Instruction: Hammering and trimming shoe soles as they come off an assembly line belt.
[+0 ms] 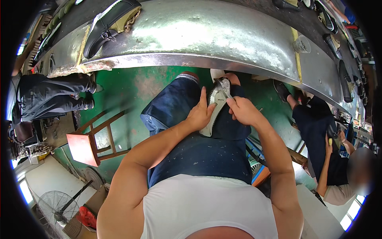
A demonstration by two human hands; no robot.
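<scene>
Head: left hand point(201, 114) holds shoe point(217, 110), right hand point(243, 110) grips tool point(227, 92).

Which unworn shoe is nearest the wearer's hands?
The pale-soled shoe on the lap: the left hand holds it, the right hand a tool at its far end. The buckled black shoe and others lie on the bench.

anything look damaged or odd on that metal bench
Yes: the metal-topped bench has a rough, ragged patch along its near edge, toward the left, where the otherwise smooth edge breaks up. Its surface also looks dented.
</scene>
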